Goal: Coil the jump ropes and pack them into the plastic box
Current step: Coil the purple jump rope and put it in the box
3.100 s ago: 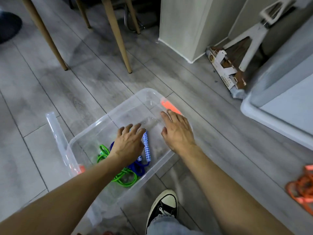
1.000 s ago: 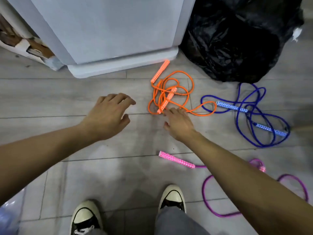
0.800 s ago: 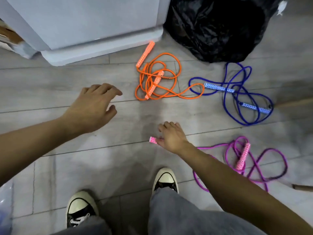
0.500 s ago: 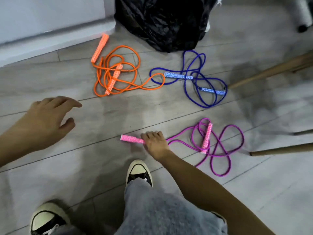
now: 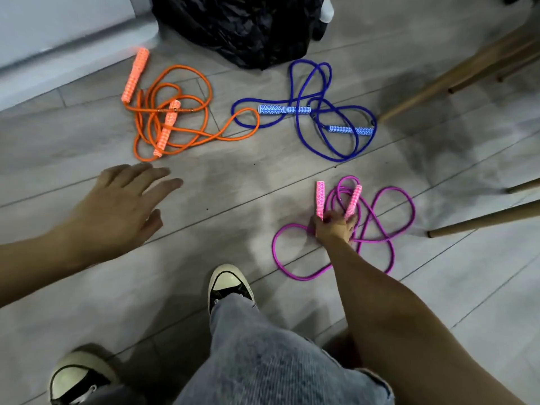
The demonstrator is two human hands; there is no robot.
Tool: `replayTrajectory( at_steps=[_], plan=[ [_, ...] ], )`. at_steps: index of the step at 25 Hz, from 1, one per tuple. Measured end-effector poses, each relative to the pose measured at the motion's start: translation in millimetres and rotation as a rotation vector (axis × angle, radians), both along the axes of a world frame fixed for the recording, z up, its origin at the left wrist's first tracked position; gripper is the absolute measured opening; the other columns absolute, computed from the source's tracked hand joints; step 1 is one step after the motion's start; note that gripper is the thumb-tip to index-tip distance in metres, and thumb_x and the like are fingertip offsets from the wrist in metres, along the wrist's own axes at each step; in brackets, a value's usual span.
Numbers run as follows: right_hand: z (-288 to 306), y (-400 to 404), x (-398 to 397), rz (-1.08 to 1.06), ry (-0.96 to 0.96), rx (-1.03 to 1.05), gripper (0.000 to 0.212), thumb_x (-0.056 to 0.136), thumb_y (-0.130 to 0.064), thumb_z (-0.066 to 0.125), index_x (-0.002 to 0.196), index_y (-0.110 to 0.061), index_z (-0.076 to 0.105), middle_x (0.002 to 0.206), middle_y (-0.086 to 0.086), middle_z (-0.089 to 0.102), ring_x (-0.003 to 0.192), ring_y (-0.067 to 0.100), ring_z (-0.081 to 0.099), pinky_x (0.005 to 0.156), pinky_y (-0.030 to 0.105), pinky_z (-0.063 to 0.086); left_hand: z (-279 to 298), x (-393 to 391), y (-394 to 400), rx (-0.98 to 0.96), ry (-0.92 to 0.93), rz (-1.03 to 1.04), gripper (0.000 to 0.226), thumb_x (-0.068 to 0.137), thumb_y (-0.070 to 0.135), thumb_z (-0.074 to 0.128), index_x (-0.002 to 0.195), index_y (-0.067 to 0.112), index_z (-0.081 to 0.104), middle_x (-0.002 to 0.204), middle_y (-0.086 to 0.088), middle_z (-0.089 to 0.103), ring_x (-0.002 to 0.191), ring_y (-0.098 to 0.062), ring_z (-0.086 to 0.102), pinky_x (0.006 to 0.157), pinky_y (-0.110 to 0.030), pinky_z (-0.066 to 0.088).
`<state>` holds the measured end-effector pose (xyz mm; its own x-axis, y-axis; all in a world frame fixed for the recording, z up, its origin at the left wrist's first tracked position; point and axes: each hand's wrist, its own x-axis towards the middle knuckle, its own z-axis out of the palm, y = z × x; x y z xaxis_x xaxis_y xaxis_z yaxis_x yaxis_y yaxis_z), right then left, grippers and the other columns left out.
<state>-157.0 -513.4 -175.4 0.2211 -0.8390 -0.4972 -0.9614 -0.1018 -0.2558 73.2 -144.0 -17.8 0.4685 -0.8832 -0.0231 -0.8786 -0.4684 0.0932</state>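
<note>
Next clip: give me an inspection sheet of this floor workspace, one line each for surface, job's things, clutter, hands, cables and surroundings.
Surface: grey wood-look plank floor.
Job's things: orange jump rope, blue jump rope and pink-handled purple jump rope, all loose and uncoiled; the plastic box is not in view.
Clutter: crumpled black plastic bag beyond the ropes.
Hands: right hand grips both pink handles together; left hand hovers open, holding nothing.
Cables: nothing seen besides the ropes.
Surroundings: pale cabinet base far left, wooden furniture legs right, the person's black-and-white sneakers and jeans.
</note>
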Motion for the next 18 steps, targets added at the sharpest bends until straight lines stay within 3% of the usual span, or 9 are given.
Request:
replayTrajectory(
  at_steps=[2, 4, 7, 11, 15, 18],
  plan=[
    [-7, 6, 3, 0.116, -0.089, -0.069, 0.030, 0.080, -0.050, 0.072, 0.103, -0.031, 0.069, 0.148, 0.016, 0.036, 0.127, 0.041, 0.050, 0.108, 0.046, 0.042, -9, 0, -28, 0.027, -0.011, -0.057, 0.062, 0.079, 0.028, 0.047, 0.139, 0.015, 0.053, 0.140, -0.014, 0.054, 0.126, -0.040, 0.050, 0.100, -0.052, 0.037],
    [-9, 25, 15, 0.255, -0.209, -0.099, 0.026, 0.083, -0.037, 0.074, 0.104, -0.022, 0.070, 0.148, 0.017, 0.039, 0.123, 0.041, 0.052, 0.104, 0.042, 0.046, -23, -6, -54, 0.063, -0.002, -0.050, 0.065, 0.077, 0.028, 0.049, 0.141, 0.017, 0.051, 0.141, -0.013, 0.052, 0.128, -0.039, 0.049, 0.103, -0.052, 0.036],
    [-18, 64, 39, 0.445, -0.331, -0.095, 0.024, 0.084, -0.031, 0.073, 0.106, -0.020, 0.069, 0.152, 0.020, 0.038, 0.125, 0.044, 0.052, 0.105, 0.048, 0.046, -43, -24, -78, 0.086, 0.034, -0.018, 0.068, 0.074, 0.027, 0.060, 0.140, 0.015, 0.052, 0.140, -0.015, 0.052, 0.126, -0.040, 0.050, 0.102, -0.054, 0.038],
    [-20, 120, 75, 0.752, -0.301, -0.050, 0.033, 0.087, -0.031, 0.070, 0.119, -0.023, 0.066, 0.152, 0.018, 0.039, 0.132, 0.040, 0.046, 0.109, 0.051, 0.043, -55, -39, -70, 0.146, 0.049, -0.007, 0.069, 0.066, 0.026, 0.067, 0.133, 0.015, 0.056, 0.134, -0.015, 0.056, 0.119, -0.039, 0.054, 0.099, -0.054, 0.043],
    [-23, 166, 106, 1.078, -0.240, -0.067, 0.037, 0.080, -0.026, 0.075, 0.114, -0.012, 0.069, 0.128, 0.021, 0.055, 0.116, 0.042, 0.054, 0.102, 0.051, 0.046, -60, -25, -38, 0.187, 0.021, 0.006, 0.061, 0.069, 0.030, 0.052, 0.128, 0.017, 0.059, 0.131, -0.014, 0.059, 0.116, -0.039, 0.056, 0.098, -0.052, 0.043],
    [-16, 192, 127, 1.290, -0.169, 0.000, 0.038, 0.087, -0.028, 0.069, 0.122, -0.014, 0.066, 0.135, 0.018, 0.049, 0.126, 0.037, 0.046, 0.109, 0.050, 0.038, -56, -7, -8, 0.238, 0.023, 0.109, 0.058, 0.073, 0.034, 0.052, 0.127, 0.015, 0.060, 0.127, -0.016, 0.061, 0.113, -0.040, 0.058, 0.095, -0.052, 0.044]
  ],
)
